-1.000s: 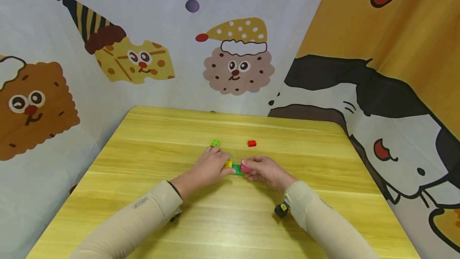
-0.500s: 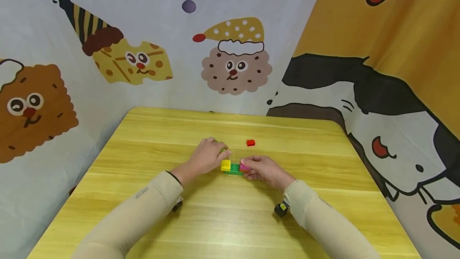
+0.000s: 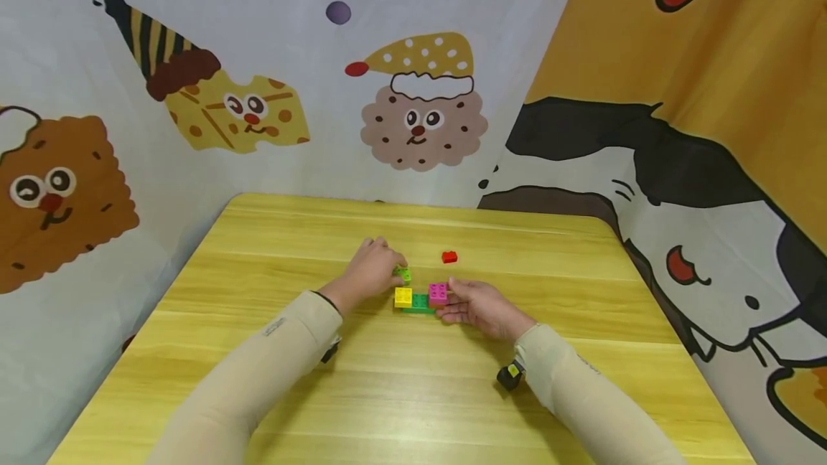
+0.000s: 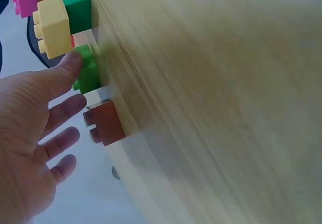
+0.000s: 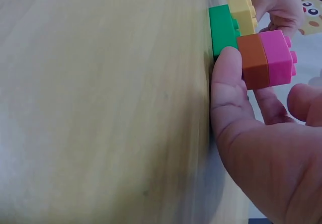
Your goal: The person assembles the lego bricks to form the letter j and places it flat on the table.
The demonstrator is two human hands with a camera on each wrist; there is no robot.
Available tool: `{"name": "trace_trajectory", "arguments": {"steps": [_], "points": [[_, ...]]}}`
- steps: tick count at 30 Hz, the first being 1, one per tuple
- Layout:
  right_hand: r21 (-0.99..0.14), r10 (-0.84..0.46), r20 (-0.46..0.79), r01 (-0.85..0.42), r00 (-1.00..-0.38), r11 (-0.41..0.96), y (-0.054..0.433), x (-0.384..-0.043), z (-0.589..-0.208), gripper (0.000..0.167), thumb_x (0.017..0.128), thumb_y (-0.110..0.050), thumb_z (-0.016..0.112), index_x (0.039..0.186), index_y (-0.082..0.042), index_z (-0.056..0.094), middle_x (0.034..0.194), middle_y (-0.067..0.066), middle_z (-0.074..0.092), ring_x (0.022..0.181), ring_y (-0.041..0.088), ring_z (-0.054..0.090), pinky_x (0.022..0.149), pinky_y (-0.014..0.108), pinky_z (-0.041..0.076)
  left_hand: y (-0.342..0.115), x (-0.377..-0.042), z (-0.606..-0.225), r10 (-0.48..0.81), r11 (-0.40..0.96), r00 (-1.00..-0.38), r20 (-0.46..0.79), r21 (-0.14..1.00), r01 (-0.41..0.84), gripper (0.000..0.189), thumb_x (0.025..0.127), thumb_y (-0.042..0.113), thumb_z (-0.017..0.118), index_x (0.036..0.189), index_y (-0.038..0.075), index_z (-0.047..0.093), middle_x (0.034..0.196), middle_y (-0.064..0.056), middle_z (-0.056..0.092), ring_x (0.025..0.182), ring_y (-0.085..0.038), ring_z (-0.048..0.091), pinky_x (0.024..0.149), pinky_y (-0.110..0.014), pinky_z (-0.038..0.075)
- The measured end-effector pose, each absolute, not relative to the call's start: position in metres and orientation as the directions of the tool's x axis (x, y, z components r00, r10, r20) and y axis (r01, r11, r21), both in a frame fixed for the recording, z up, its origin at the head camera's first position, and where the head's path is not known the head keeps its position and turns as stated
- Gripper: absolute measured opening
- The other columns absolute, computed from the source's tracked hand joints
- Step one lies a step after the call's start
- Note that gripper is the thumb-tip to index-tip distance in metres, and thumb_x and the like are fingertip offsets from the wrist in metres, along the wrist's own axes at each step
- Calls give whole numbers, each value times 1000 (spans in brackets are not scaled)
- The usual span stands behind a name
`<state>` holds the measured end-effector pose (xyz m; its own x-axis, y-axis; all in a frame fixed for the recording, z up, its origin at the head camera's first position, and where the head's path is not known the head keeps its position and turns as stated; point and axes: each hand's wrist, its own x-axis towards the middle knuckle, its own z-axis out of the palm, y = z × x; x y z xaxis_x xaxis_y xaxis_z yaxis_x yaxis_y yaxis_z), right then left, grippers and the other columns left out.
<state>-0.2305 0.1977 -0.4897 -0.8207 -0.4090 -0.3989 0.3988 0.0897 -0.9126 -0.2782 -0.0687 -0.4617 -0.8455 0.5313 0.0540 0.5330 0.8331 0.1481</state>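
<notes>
My left hand [image 3: 375,269] pinches a light green toy building brick [image 3: 403,275] between thumb and fingers, just behind the small build. That build has a dark green base brick [image 3: 420,301], with a yellow brick [image 3: 403,297] on its left end. At its right end a pink brick [image 3: 438,294] tops an orange brick [image 5: 253,61]. My right hand [image 3: 481,307] is beside this right end, fingers extended, one fingertip against the bricks low down. Its thumb stands off the pink brick in the right wrist view.
A red brick [image 3: 449,257] lies farther back on the wooden table [image 3: 413,393]. In the left wrist view a brown brick [image 4: 107,123] sits near my left fingers; the hand hides it in the head view. A cartoon-printed cloth [image 3: 271,178] hangs behind the table.
My left hand has left the yellow brick, reached back, and brought the light green brick rightward and nearer. My right hand has loosened from the pink brick.
</notes>
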Motion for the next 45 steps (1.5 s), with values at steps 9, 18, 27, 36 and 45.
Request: {"name": "trace_trajectory", "arguments": {"steps": [9, 18, 27, 36, 45], "points": [[-910, -418, -392, 411, -819, 49, 197, -230, -491, 49, 118, -31, 41, 147, 6, 50, 124, 16, 75, 106, 23, 76, 97, 37, 63, -72, -279, -456, 513, 834, -855, 74, 192, 517, 36, 97, 35, 81, 129, 18, 78, 124, -1, 80, 114, -28, 62, 111, -50, 44], [-924, -437, -370, 374, -820, 79, 200, -231, -492, 64, 118, -45, 28, 148, 7, 51, 133, 21, 71, 109, 25, 75, 98, 37, 62, -48, -258, -425, 589, 727, -793, 157, 327, 604, 39, 97, 37, 81, 131, 18, 78, 128, 2, 79, 118, -26, 63, 112, -48, 44], [-930, -429, -360, 356, -828, 91, 200, -229, -493, 70, 114, -59, 31, 134, 4, 54, 137, 25, 69, 111, 27, 74, 98, 39, 62, -28, -241, -425, 656, 699, -745, 121, 276, 660, 40, 99, 44, 78, 133, 23, 76, 135, 5, 76, 126, -21, 60, 114, -45, 43], [-930, -307, -354, 299, -883, 213, 199, -225, -481, 72, 113, -60, 32, 145, 2, 52, 134, 24, 72, 104, 25, 76, 91, 39, 65, -29, -239, -427, 655, 691, -745, 125, 299, 658, 40, 99, 45, 76, 133, 23, 76, 135, 6, 76, 127, -20, 58, 113, -45, 43], [-936, -300, -164, 52, -940, 348, 206, -224, -465, 57, 106, -48, 65, 150, -12, 59, 140, 18, 68, 118, 35, 72, 95, 46, 63, -28, -237, -430, 658, 697, -741, 132, 266, 666, 41, 99, 45, 76, 134, 23, 76, 136, 5, 75, 125, -20, 59, 111, -44, 45]]}}
